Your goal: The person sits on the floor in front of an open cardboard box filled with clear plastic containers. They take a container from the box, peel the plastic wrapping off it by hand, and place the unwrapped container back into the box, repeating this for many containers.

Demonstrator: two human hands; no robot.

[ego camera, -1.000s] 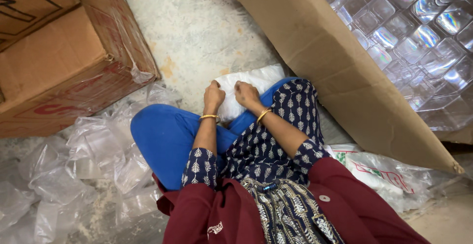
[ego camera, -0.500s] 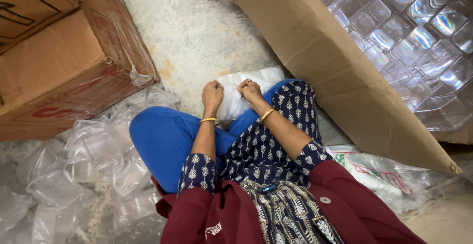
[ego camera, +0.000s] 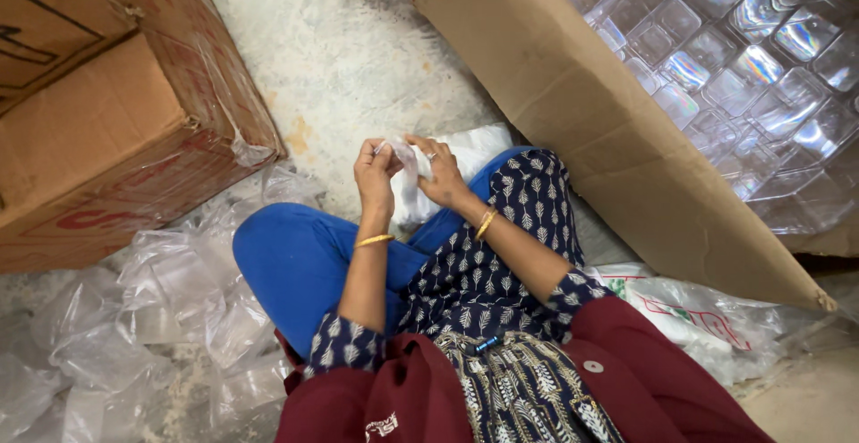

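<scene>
Where the left hand [ego camera: 374, 174] and right hand [ego camera: 440, 173] meet above the knees, fingers pinch a small clear plastic piece [ego camera: 400, 158], its shape hard to make out. A white bag [ego camera: 465, 152] lies partly hidden behind them. Crumpled clear bags [ego camera: 152, 318] near left are cut off by the frame.

Trousers [ego camera: 295, 259]: plain blue.
Tunic [ego camera: 501, 273]: navy, white leaf print, cuffed sleeves.
Shawl [ego camera: 626, 380]: maroon.
Bangles [ego camera: 374, 241]: gold, one worn per wrist.
Ring [ego camera: 431, 155]: worn on right hand [ego camera: 436, 174].
</scene>
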